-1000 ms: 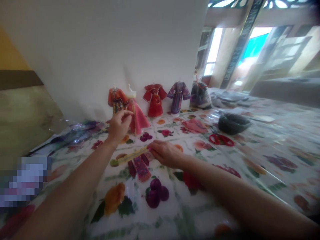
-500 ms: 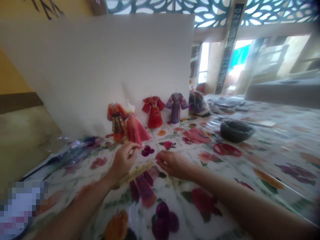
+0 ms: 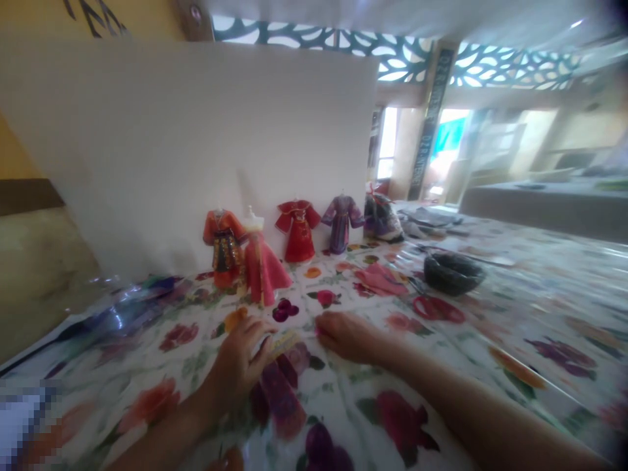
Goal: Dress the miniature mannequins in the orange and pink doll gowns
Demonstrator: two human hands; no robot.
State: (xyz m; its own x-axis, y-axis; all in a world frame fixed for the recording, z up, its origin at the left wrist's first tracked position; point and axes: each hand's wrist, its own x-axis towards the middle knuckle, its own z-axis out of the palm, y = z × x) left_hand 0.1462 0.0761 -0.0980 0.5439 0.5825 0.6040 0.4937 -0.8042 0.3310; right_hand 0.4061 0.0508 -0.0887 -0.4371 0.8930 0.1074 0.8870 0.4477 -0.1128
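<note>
hands (image 3: 240, 358) (image 3: 346, 337) apart, yellow strip (image 3: 284, 341) between (partly hidden)

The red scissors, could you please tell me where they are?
The red scissors lie right of centre in the head view, just below the dark bowl.

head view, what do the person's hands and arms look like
The left hand and right hand are ungloved, and both forearms are bare, with no sleeve, watch or bracelet visible. Pink at the right fingertips might be nail polish; too blurred to tell.
</note>
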